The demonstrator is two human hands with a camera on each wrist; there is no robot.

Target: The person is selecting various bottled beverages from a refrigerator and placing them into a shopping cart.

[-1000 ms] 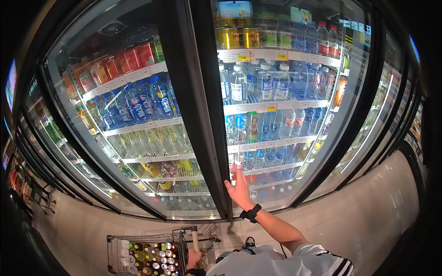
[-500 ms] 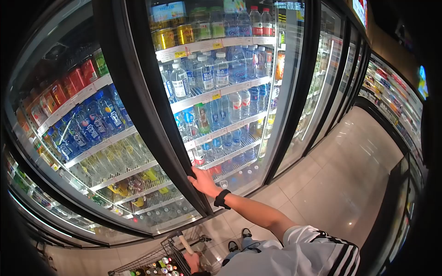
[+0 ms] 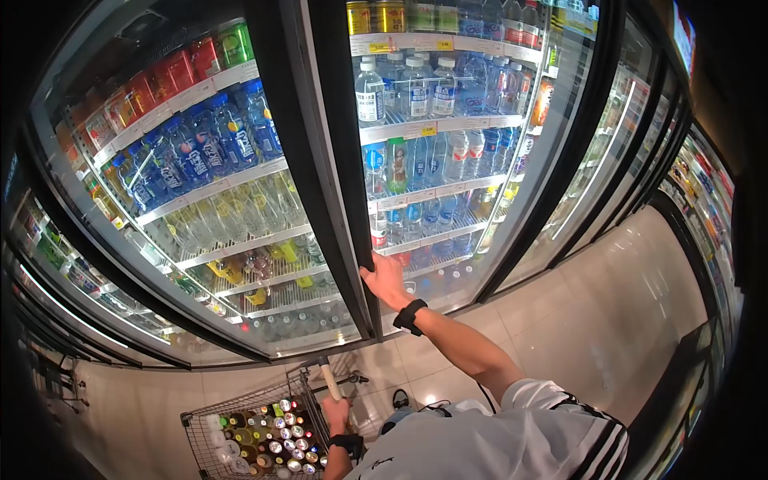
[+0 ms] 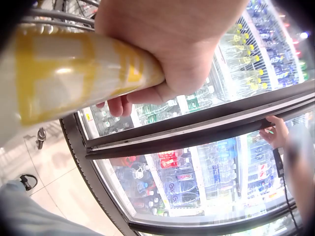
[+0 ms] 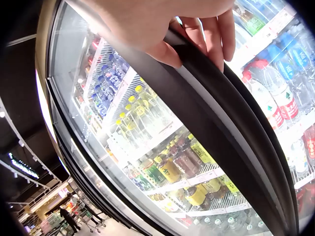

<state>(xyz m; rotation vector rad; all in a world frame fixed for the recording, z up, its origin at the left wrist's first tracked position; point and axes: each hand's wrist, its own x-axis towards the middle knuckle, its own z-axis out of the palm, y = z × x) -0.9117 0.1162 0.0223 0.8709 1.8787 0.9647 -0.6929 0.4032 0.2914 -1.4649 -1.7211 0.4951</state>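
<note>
Left of the tall black upright door frame (image 3: pixel 335 160), behind glass, red cans (image 3: pixel 181 70) line an upper shelf of the lit cooler; blue-labelled plastic bottles (image 3: pixel 198 152) stand on the shelf below, with clear yellow-capped bottles (image 5: pixel 138 110) beneath them. Below and left of the frame, on the pale tiled floor (image 3: pixel 136 400), is a grey metal wire cart (image 3: pixel 189 436), its basket holding many upright bottles with coloured and pale tops (image 3: pixel 276 432). The cart's pale tubular handle (image 3: pixel 329 378), wrapped in clear plastic with yellow print, lies just below the foot of the frame. The person's left hand (image 3: pixel 336 412) is closed round this handle, fingers curled under it.

The person's right hand (image 3: pixel 386 280), a black band (image 3: pixel 410 318) at its wrist, holds the right-hand edge of the frame at its lower part, fingers bent around the edge and thumb against the front. Right of the frame, above that hand, clear white-capped plastic bottles (image 3: pixel 417 90) stand on a white-edged shelf, and gold cans (image 3: pixel 390 18) sit on the shelf over them.
</note>
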